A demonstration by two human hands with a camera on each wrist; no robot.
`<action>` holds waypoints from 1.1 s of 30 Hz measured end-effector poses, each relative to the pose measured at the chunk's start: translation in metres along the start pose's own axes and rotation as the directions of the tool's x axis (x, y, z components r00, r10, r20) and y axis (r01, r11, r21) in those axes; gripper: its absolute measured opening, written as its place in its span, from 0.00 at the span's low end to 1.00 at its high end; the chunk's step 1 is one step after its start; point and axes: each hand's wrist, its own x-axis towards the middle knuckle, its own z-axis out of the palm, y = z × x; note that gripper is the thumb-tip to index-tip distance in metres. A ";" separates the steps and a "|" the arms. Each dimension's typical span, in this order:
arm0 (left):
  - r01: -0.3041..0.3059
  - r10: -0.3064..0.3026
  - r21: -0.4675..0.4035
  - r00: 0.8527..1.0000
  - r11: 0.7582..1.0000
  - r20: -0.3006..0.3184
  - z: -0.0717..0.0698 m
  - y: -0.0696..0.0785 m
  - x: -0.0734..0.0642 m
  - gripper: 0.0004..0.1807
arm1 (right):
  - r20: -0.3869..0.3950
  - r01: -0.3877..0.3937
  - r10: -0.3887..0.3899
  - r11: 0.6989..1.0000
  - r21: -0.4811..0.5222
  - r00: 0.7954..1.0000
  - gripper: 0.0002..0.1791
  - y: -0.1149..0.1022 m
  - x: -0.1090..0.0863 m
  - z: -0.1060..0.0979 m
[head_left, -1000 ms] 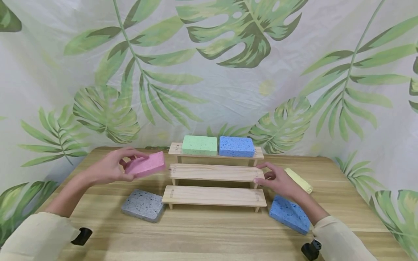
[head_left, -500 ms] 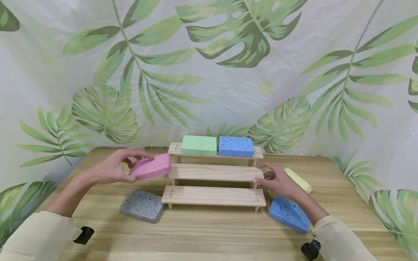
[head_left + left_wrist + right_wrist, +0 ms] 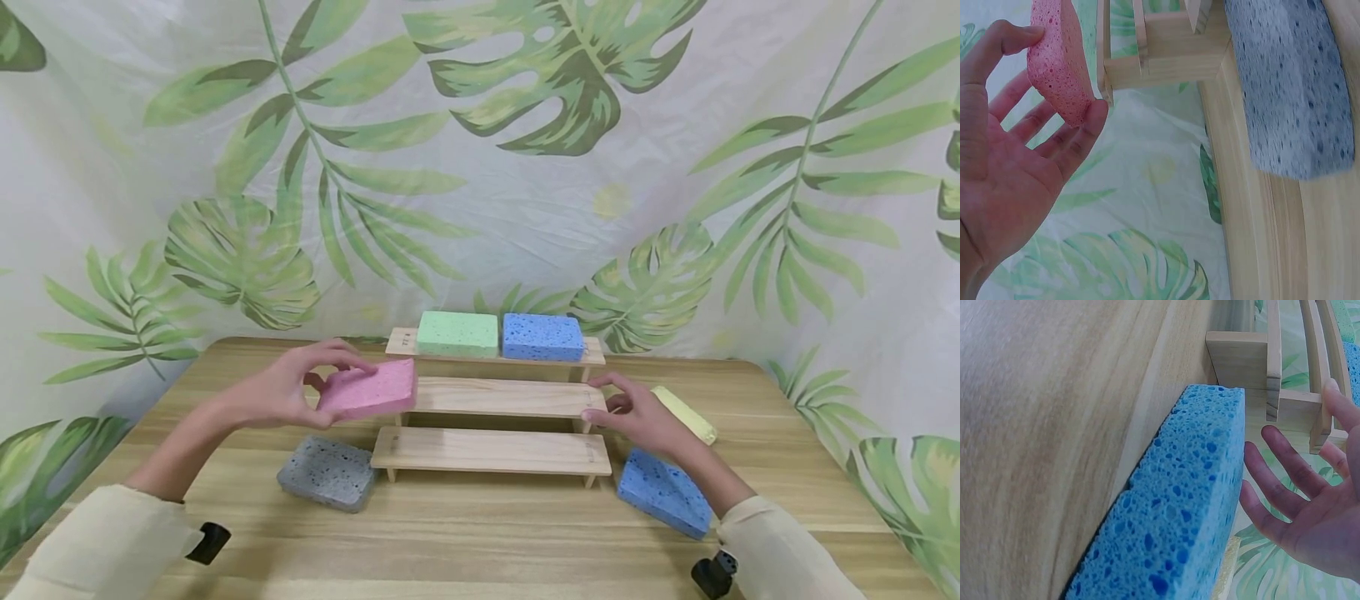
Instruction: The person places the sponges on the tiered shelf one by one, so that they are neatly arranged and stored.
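Observation:
My left hand [image 3: 281, 387] pinches a pink sponge [image 3: 371, 389] between thumb and fingers, in the air at the left end of a three-step wooden rack [image 3: 491, 450]. The left wrist view shows the thumb on one side of the pink sponge [image 3: 1060, 56] and fingertips on the other. At the rack's right end, my right hand [image 3: 637, 414] grips the end of the middle step, thumb in front and a finger behind. Its other fingers are spread in the right wrist view. On the top step sit a green sponge [image 3: 457, 335] and a blue sponge [image 3: 543, 337].
A grey sponge [image 3: 327, 473] lies on the wooden table [image 3: 450, 542] left of the rack. To the right lie another blue sponge [image 3: 665, 492] and a yellow sponge [image 3: 686, 414], partly behind the right arm. A leaf-patterned cloth [image 3: 525, 225] hangs behind.
My left hand has moved right with the pink sponge, which now overlaps the left end of the middle step in the head view. The right hand stays where it was.

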 end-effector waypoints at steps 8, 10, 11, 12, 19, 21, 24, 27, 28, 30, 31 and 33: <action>-0.032 0.033 -0.037 0.999 0.999 0.012 0.012 0.003 0.015 0.29 | -0.004 -0.008 0.008 1.000 -0.024 1.000 0.30 0.003 0.001 -0.001; -0.045 0.045 -0.046 0.999 0.998 0.012 0.017 0.004 0.019 0.30 | -0.004 -0.009 0.009 1.000 -0.029 1.000 0.30 0.003 0.001 -0.001; -0.052 0.052 -0.049 0.999 0.997 0.012 0.019 0.004 0.021 0.30 | -0.003 -0.003 0.003 1.000 -0.030 1.000 0.31 0.004 0.001 -0.001; -0.055 0.056 -0.051 0.998 0.997 0.013 0.022 0.004 0.023 0.30 | -0.004 -0.006 0.006 1.000 -0.029 1.000 0.30 0.004 0.002 -0.001; -0.012 0.013 -0.032 0.999 0.999 0.036 0.034 0.012 0.040 0.33 | -0.002 0.001 -0.001 1.000 0.002 1.000 0.31 0.002 0.000 -0.001; 0.000 0.001 -0.028 0.999 1.000 0.039 0.038 0.014 0.044 0.34 | -0.003 0.003 -0.003 1.000 0.001 1.000 0.31 0.002 0.000 -0.001; 0.006 -0.005 -0.020 0.999 1.000 0.035 0.045 0.016 0.050 0.34 | -0.005 0.004 -0.004 1.000 -0.001 1.000 0.31 0.002 0.000 -0.001; -0.014 0.014 0.006 1.000 1.000 0.015 0.052 0.018 0.056 0.33 | -0.005 0.006 -0.006 1.000 -0.005 1.000 0.31 0.003 0.000 -0.001; -0.023 0.023 0.012 1.000 1.000 0.008 0.054 0.018 0.057 0.32 | -0.007 0.003 -0.003 1.000 -0.010 1.000 0.30 0.003 0.000 -0.001; -0.041 0.041 0.031 0.999 0.999 -0.009 0.057 0.020 0.060 0.31 | -0.009 0.005 -0.005 1.000 -0.020 1.000 0.30 0.005 0.001 0.000; -0.046 0.047 0.039 0.999 0.998 -0.016 0.058 0.020 0.062 0.30 | -0.011 0.003 -0.003 1.000 -0.025 1.000 0.30 0.005 0.001 0.000; -0.057 0.059 0.058 0.998 0.997 -0.026 0.060 0.021 0.065 0.30 | -0.015 0.003 -0.004 0.999 -0.032 1.000 0.30 0.007 0.002 0.000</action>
